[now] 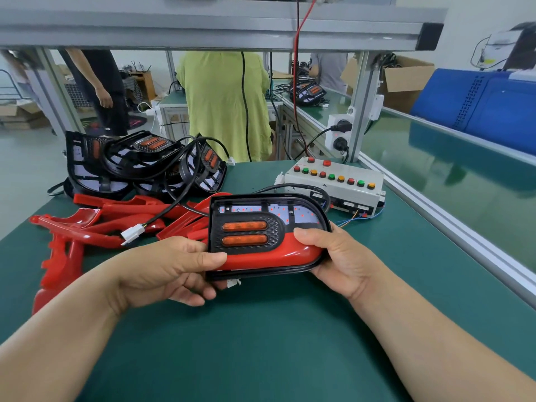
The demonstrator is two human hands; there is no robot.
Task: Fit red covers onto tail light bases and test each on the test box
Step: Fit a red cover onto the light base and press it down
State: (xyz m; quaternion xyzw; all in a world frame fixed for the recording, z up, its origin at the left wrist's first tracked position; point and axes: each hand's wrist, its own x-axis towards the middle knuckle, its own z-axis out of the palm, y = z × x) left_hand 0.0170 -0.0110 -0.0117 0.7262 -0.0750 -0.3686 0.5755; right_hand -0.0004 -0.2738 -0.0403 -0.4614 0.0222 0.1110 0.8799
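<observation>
My left grip and right grip clasp the tail light base by its ends above the green surface, a red cover seated along its near edge. The test box sits just behind.

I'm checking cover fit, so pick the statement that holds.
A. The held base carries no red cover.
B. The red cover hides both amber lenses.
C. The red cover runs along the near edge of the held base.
C: the red cover runs along the near edge of the tail light base, below the amber lenses, while the left hand and right hand grip its ends.
</observation>
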